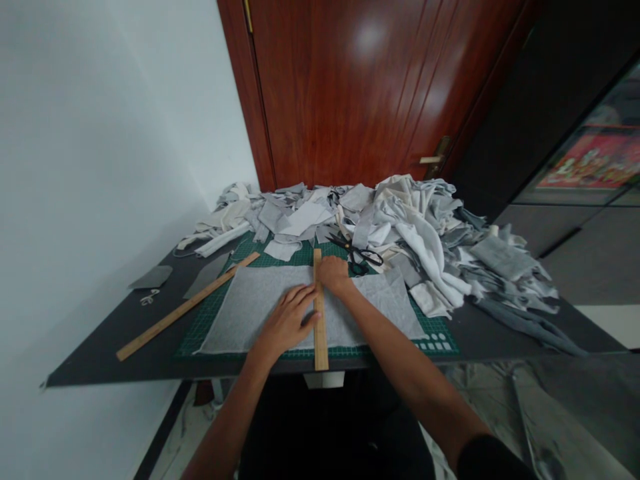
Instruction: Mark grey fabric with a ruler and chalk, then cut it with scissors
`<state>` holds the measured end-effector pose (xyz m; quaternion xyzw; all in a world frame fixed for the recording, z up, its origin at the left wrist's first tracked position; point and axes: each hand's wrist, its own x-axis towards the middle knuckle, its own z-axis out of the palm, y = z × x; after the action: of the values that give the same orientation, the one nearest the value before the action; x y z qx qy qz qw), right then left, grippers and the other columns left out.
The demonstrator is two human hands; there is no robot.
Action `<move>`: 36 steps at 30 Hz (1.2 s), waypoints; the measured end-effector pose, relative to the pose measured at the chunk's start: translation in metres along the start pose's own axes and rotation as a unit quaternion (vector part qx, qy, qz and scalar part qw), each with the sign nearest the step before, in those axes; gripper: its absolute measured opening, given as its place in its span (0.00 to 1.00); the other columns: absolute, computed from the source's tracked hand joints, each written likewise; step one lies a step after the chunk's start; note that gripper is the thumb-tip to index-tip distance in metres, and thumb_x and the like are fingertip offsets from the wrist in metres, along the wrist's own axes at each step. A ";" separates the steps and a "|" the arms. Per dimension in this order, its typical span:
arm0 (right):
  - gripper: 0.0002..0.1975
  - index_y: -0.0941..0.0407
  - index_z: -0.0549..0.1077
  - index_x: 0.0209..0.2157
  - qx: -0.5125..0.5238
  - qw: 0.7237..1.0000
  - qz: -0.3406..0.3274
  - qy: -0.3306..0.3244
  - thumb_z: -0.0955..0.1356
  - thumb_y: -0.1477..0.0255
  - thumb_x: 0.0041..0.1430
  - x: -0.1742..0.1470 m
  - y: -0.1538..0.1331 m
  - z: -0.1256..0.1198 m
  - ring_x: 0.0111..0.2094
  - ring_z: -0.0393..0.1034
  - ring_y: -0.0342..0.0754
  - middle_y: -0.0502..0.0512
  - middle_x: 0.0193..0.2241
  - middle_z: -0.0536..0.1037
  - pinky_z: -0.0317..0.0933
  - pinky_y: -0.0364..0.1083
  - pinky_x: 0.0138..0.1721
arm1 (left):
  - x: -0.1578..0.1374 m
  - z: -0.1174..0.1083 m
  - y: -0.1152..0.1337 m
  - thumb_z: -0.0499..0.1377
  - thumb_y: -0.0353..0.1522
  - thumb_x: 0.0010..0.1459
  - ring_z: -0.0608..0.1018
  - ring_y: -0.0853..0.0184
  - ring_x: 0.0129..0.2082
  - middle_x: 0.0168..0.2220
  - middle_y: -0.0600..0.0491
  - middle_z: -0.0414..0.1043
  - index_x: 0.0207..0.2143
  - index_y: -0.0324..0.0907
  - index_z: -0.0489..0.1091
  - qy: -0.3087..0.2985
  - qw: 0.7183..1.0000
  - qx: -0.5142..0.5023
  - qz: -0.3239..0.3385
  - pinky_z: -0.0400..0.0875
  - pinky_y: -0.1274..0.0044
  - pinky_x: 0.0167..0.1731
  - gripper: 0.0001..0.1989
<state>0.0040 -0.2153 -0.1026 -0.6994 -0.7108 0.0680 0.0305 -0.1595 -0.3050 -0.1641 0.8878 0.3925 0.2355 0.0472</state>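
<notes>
A light grey cloth lies flat on a green cutting mat. Across its middle a wooden ruler runs away from me, its near end reaching the table's front edge. My left hand rests flat on the cloth, fingers spread, fingertips and thumb touching the ruler's left side. Against the ruler's right side, near its far end, my right hand is closed with curled fingers; whatever it may hold is hidden beneath it. Black-handled scissors lie just beyond my right hand.
Another wooden ruler lies slantwise at the left. Small snips and a grey piece lie on the dark table. Fabric scraps line the back, and a larger cloth heap covers the right. A door stands behind.
</notes>
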 end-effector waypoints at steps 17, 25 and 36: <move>0.21 0.64 0.79 0.53 -0.021 1.000 0.007 0.020 0.57 0.78 0.74 0.002 -0.009 0.006 0.52 0.80 0.54 0.76 0.51 0.81 0.71 0.47 0.48 | 0.002 0.003 -0.003 0.55 0.36 0.72 0.69 0.55 0.67 0.65 0.45 0.71 0.65 0.43 0.68 0.016 1.000 -0.006 0.004 0.66 0.56 0.67 0.22; 0.18 0.66 0.78 0.53 -0.037 0.999 -0.020 0.020 0.60 0.77 0.73 -0.016 -0.008 0.010 0.52 0.80 0.55 0.78 0.48 0.81 0.71 0.47 0.48 | 0.003 0.008 -0.005 0.51 0.34 0.73 0.69 0.55 0.66 0.63 0.45 0.72 0.61 0.42 0.72 0.020 1.000 0.010 -0.003 0.67 0.57 0.67 0.19; 0.19 0.66 0.78 0.53 -0.037 0.999 -0.035 0.008 0.58 0.77 0.74 -0.036 -0.006 0.006 0.52 0.79 0.56 0.76 0.50 0.80 0.71 0.48 0.49 | 0.003 0.006 -0.004 0.51 0.34 0.73 0.69 0.54 0.66 0.63 0.45 0.72 0.61 0.41 0.71 0.020 1.000 0.008 0.000 0.67 0.56 0.67 0.19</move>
<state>-0.0021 -0.2518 -0.1056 -0.6755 -0.7364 0.0348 0.0125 -0.1579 -0.2991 -0.1693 0.8834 0.3951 0.2502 0.0317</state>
